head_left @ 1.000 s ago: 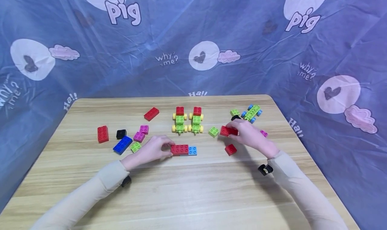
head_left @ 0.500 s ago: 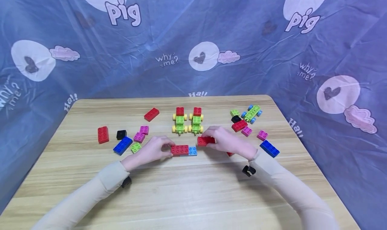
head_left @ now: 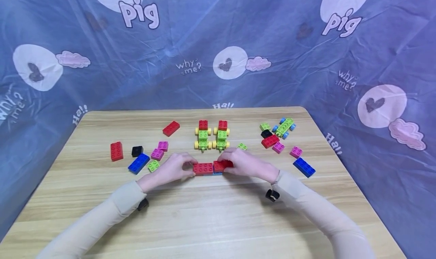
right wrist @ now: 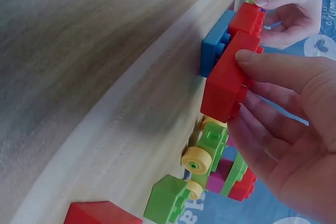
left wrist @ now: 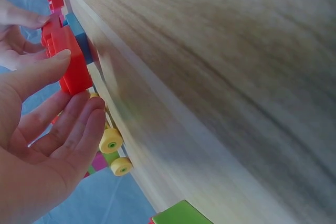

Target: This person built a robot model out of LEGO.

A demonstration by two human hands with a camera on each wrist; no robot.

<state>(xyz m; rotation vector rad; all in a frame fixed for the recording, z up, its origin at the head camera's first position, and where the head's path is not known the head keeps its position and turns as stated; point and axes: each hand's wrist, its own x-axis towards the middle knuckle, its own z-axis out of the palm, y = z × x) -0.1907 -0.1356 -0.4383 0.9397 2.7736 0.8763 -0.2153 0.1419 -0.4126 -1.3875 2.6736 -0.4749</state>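
Note:
My left hand (head_left: 176, 166) pinches the left end of a long red brick (head_left: 203, 169) that is set on a light blue brick (right wrist: 215, 43). In the right wrist view my right hand (right wrist: 294, 114) holds a second red brick (right wrist: 227, 82) between thumb and fingers. That brick hovers just over the blue brick's bare studs, slightly tilted, its inner end close to the first red brick. From the head view, only a thin strip of the blue brick shows below them.
Two green cars with yellow wheels (head_left: 203, 138) (head_left: 221, 138) stand behind the hands. Left lie a blue brick (head_left: 138, 163), pink bricks (head_left: 157, 154) and a red brick (head_left: 116, 151). Right are a blue-wheeled green car base (head_left: 284, 128), a red brick (head_left: 270, 141) and a blue brick (head_left: 304, 167).
My right hand has carried the second red brick leftward from the right-hand pile to over the blue brick. The left hand has stayed at the first red brick.

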